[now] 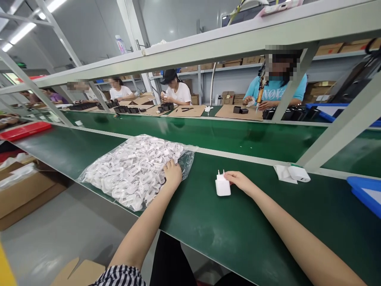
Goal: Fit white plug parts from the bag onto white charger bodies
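Note:
A clear plastic bag (190, 153) full of small white plastic parts (133, 167) lies on the green bench in front of me. My left hand (173, 173) rests at the bag's right side, touching it, with the fingers somewhat bent and apart; whatever is under the palm is hidden. To the right, my right hand (239, 182) pinches a white charger plug (223, 186) near its pronged end. The charger's two metal pins point away from me, and its wide body sits close to the bench surface.
Another white charger (298, 174) lies by white paper at the right. A blue tray (364, 194) is at the right edge, a red tray (26, 130) far left. A slanted frame post (342, 99) rises at right. Co-workers sit across the green divider (178, 127). Cardboard boxes (29, 190) stand lower left.

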Demonstrator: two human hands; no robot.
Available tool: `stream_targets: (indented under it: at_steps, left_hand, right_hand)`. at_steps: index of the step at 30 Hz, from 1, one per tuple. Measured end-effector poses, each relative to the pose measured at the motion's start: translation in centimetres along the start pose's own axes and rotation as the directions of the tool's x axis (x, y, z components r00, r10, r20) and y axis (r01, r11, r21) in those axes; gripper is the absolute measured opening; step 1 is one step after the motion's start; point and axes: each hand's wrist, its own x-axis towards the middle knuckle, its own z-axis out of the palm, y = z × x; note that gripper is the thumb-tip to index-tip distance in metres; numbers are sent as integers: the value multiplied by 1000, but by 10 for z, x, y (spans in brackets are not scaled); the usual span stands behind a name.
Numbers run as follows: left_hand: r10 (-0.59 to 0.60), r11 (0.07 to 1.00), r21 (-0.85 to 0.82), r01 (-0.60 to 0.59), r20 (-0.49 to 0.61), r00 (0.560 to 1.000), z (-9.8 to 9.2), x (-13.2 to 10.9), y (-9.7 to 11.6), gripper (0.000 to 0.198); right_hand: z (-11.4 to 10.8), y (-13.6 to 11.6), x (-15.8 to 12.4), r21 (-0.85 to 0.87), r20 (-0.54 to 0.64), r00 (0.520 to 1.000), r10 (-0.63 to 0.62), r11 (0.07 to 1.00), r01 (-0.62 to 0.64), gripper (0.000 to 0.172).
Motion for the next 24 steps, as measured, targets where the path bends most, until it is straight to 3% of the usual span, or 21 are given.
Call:
stream_targets:
  at_steps: [5, 8, 10, 12, 14, 16, 19, 22, 24]
  left_hand:
    - [-7, 998, -65, 2, -79, 997, -4, -6, 2, 31]
    - [181, 954, -213, -212, -159, 971, -18, -20, 13, 32]
    - [354, 853, -355, -382, -142, 924, -24, -30, 26, 31]
    - [543, 697, -539, -473, -35, 839, -23, -36, 40, 29]
    - [666, 563, -688, -458, 51, 744, -17, -38, 50, 26]
    - [712, 494, -763, -417, 79, 698, -10, -39, 54, 23]
    - [681, 501, -764, -406, 58, 730, -5, -38, 47, 23]
    - [537, 633, -669, -389, 18, 843, -7, -36, 36, 24]
    - [405, 724, -608, -325, -5, 914, -9, -33, 30, 24]
  right_hand:
    - [-7, -4, -5, 9, 9, 1000, -26, 1000, 26, 29]
    - [-12, -7, -9, -44, 127, 991, -38, 998, 44, 32]
    - [-9, -10, -11, -118, 170, 984, -50, 991, 71, 38]
    - [0, -13, -13, -161, 149, 986, -79, 982, 103, 37]
    - [11, -16, -16, -144, 96, 992, -84, 985, 97, 30]
    - [19, -20, -22, -93, 15, 999, -47, 994, 48, 24]
    - [18, -30, -43, -38, -173, 985, 0, 999, -6, 23]
    - [9, -35, -74, 6, -458, 889, 18, 1000, -18, 25]
    - [3, -32, -92, 1, -522, 847, 100, 993, -117, 26]
